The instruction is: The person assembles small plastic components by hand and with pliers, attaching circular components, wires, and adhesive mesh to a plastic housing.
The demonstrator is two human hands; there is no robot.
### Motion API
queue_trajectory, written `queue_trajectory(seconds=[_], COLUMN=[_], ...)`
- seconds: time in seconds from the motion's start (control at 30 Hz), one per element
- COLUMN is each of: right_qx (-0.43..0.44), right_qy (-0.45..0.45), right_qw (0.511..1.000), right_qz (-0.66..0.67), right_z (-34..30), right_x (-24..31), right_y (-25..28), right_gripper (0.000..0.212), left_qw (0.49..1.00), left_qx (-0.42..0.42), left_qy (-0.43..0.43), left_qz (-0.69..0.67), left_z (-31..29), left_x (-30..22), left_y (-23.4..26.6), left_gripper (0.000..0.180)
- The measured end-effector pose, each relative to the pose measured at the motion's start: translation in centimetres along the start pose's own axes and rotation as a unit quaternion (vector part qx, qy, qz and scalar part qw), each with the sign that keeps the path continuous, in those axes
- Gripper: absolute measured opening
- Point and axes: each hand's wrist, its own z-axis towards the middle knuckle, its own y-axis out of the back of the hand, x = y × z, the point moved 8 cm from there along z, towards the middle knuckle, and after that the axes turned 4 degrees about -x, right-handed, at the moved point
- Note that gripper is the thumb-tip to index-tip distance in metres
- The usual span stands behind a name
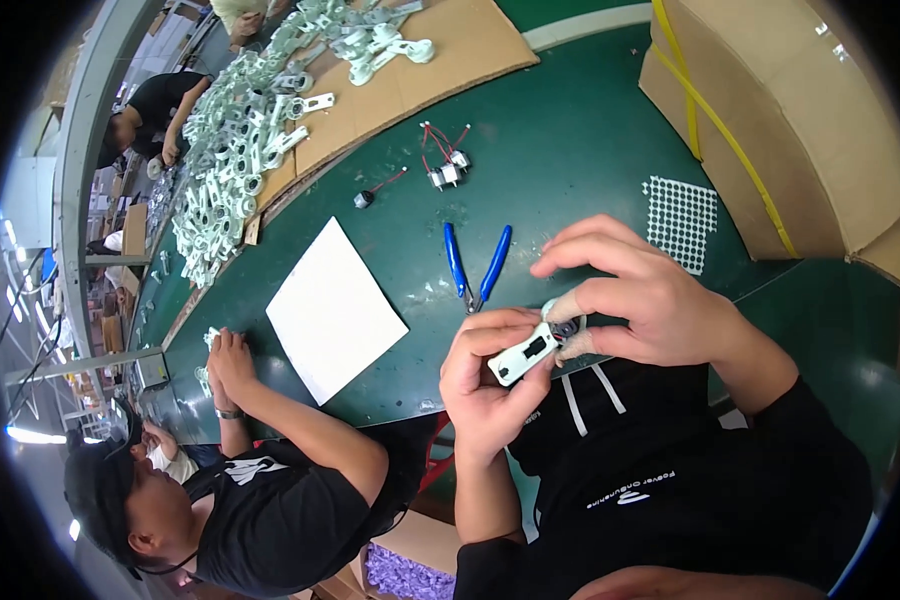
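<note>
My left hand (pixel 485 390) is closed round a pale green plastic housing (pixel 515 362), long and narrow with dark cut-outs and a rounded far end. At that end my right hand (pixel 650 300) pinches a small dark motor (pixel 565 328), which sits at or in the round opening; how deep it sits is hidden by the fingers. Beige covers wrap some of the right fingertips, while its upper fingers arch free above. Just beyond the hands lie blue-handled nippers (pixel 478 268), handles spread. Farther off are several small motors (pixel 448 174) with red wires and one lone motor (pixel 363 199).
A white sheet (pixel 335 315) lies left of the nippers. Many pale green housings (pixel 240 170) are heaped on cardboard (pixel 430 75) at the far left. A perforated sheet of round pads (pixel 682 222) lies near a big carton (pixel 760 120). A co-worker (pixel 270 490) sits close on my left.
</note>
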Motion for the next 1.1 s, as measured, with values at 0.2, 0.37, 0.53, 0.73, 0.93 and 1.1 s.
queue_trajectory(seconds=[0.2,0.37,0.53,0.73,0.93,1.1], right_qx=[0.050,0.051,0.089,0.093,0.091,0.085], right_qy=[0.007,0.024,0.020,0.036,0.046,0.041], right_qw=[0.999,0.998,0.996,0.995,0.995,0.996], right_qz=[0.019,-0.007,0.001,-0.007,-0.017,0.007], right_z=[0.3,0.3,0.6,0.5,0.5,0.3], right_x=[0.2,0.4,0.6,0.6,0.7,0.4], right_y=[0.0,-0.5,-0.2,-1.0,-1.4,-1.8], right_gripper=[0.035,0.037,0.038,0.039,0.034,0.032], left_qw=[0.999,0.999,0.999,0.998,0.997,0.993], left_qx=[0.012,0.007,0.010,0.013,0.015,0.030], left_qy=[0.002,0.011,0.014,0.028,0.077,0.095], left_qz=[0.039,0.052,0.037,0.048,0.001,-0.057], left_z=[0.0,-0.1,-0.1,-0.1,-0.7,-0.8], left_x=[0.0,0.1,0.1,0.4,1.4,2.0], left_y=[-0.1,0.2,0.4,0.6,0.6,0.5], left_gripper=[0.038,0.037,0.036,0.037,0.039,0.039])
